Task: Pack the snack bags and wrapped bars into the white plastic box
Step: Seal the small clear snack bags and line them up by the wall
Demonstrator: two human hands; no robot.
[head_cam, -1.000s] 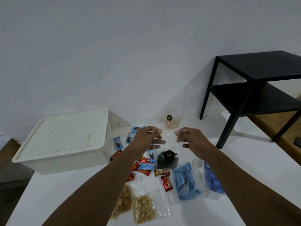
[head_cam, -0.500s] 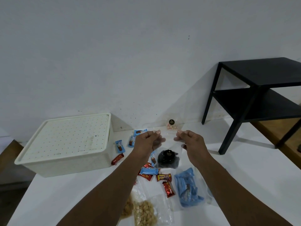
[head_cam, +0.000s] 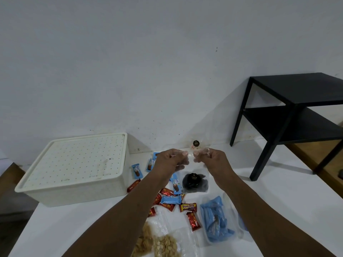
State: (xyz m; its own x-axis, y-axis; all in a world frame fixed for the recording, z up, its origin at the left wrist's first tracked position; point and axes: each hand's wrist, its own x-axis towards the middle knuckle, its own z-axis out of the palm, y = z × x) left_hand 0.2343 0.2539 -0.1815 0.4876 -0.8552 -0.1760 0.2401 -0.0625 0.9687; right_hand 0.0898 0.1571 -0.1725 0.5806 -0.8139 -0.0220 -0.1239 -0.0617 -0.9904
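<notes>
Both hands were up at the top edge of a clear plastic bag (head_cam: pixel 194 182). The left hand (head_cam: pixel 171 161) and the right hand (head_cam: pixel 213 160) each pinched the thin film between thumb and curled fingers. The dark, lumpy snack sagged below the grip, and whether the bag's bottom touched the white table (head_cam: pixel 278 201) could not be told. Its round black sticker carried gold lettering too blurred to read. A red-and-yellow bar (head_cam: pixel 187 207) showed purple print, also unreadable. To the left sat the white plastic box (head_cam: pixel 74 169), rectangular, with a dotted lid on top. Shiny red bars (head_cam: pixel 193 220), blue bars (head_cam: pixel 136 170), a bag of blue packets (head_cam: pixel 215 223) and a bag of peanuts (head_cam: pixel 165 245) lay scattered nearby.
</notes>
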